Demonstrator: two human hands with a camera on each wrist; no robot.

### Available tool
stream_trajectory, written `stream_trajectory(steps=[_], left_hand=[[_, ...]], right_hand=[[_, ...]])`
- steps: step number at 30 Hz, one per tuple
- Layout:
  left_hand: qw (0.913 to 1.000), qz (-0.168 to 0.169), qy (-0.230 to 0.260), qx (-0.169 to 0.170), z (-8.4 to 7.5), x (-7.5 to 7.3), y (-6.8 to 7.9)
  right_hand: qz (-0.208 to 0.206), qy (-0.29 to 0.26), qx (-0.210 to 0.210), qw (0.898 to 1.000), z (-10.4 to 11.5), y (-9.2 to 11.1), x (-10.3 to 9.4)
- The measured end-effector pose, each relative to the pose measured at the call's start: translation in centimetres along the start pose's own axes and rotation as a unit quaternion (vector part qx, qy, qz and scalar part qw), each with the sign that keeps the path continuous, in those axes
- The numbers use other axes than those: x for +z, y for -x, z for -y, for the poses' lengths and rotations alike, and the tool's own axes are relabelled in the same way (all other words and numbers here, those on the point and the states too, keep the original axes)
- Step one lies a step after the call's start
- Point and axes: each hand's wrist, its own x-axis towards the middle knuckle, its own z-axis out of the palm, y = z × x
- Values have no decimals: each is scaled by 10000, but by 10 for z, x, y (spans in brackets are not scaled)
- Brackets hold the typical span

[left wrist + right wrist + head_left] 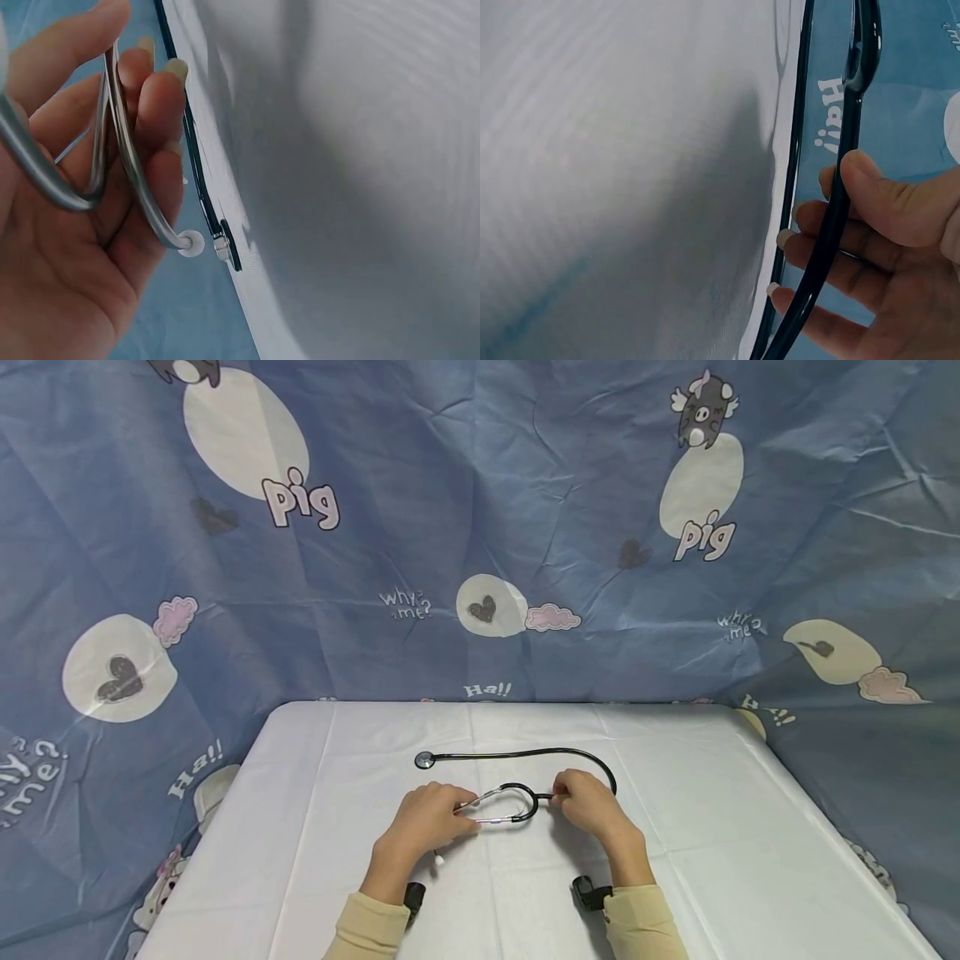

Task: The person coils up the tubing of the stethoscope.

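A black stethoscope spans both hands above the white table. My left hand holds its two metal ear tubes, fingers and thumb curled around them; a white ear tip pokes out below the fingers. Just past the Y-shaped fork, my right hand pinches the black tubing between thumb and fingers. From there the tube loops back behind the hands. Its round chest piece lies on the cloth at the far left end of the tube.
White cloth with fold creases covers the table. Behind and beside it hangs a blue printed curtain. Black wrist camera mounts sit at both cuffs.
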Motion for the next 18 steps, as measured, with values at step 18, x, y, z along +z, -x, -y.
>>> stream_trajectory(steps=[18], left_hand=[[9935, -922, -218, 638, -3, -5, -5]], right_hand=[[-486, -201, -226, 9984, 3, -3, 1]])
